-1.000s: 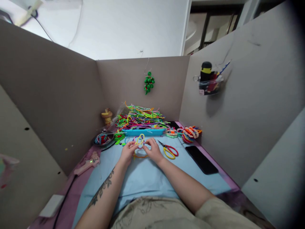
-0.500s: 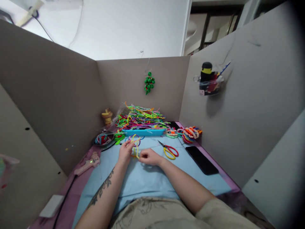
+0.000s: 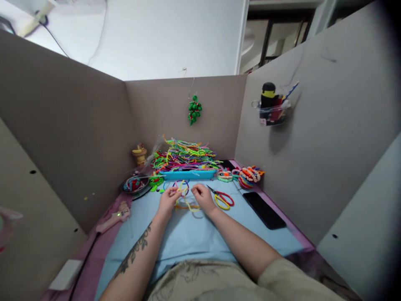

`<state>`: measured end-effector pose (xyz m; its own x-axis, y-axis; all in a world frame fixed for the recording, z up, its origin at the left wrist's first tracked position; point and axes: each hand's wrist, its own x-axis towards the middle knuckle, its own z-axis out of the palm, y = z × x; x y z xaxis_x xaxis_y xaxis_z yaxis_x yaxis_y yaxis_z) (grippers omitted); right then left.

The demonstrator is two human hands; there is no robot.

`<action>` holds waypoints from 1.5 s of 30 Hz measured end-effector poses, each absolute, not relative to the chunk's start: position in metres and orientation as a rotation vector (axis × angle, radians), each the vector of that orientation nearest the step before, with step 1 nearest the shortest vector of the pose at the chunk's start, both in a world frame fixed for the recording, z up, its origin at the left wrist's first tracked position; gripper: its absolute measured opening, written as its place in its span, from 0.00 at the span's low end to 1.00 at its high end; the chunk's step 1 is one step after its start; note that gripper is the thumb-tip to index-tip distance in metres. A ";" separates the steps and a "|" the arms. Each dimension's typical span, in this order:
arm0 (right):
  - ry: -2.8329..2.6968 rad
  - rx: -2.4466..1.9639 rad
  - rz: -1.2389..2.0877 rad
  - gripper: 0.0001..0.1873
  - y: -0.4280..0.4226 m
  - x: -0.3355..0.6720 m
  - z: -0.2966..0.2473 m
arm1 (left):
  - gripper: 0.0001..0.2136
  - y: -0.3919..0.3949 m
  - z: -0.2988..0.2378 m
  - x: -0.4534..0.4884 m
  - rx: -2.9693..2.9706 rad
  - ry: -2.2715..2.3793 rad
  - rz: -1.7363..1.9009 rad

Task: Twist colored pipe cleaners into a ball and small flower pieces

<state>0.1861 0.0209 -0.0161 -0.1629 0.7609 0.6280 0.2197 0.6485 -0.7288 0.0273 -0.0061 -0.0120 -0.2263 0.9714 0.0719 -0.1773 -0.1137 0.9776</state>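
My left hand pinches a bundle of colourful fuzzy pipe cleaners. Their yellow, purple, orange and greyish strands loop upward and hang out to the right, above the blue cloth. Just right of the bundle, my right hand is closed, thumb and fingertips together. Anything between those fingertips is too small to see. Close by that hand lie scissors with one red and one yellow handle, blades pointing up and left.
A blue tray heaped with pipe cleaners stands at the back. Finished braided pieces and a black phone lie to the right. On the left are a round dish and a pink glue gun. Grey panels enclose the table.
My right hand has moved up and right, away from the hanging yellow strand. More of the bundle shows between my hands. My left hand has shifted slightly right, still pinching.
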 end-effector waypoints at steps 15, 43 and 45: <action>-1.785 -0.794 0.323 0.03 0.018 0.183 -0.018 | 0.17 -0.008 -0.017 0.034 1.171 1.064 1.419; -1.718 -0.749 0.342 0.02 0.019 0.181 -0.020 | 0.13 -0.010 -0.017 0.031 1.262 1.048 1.356; -1.743 -0.717 0.318 0.03 0.020 0.182 -0.021 | 0.13 -0.010 -0.016 0.032 1.257 1.033 1.354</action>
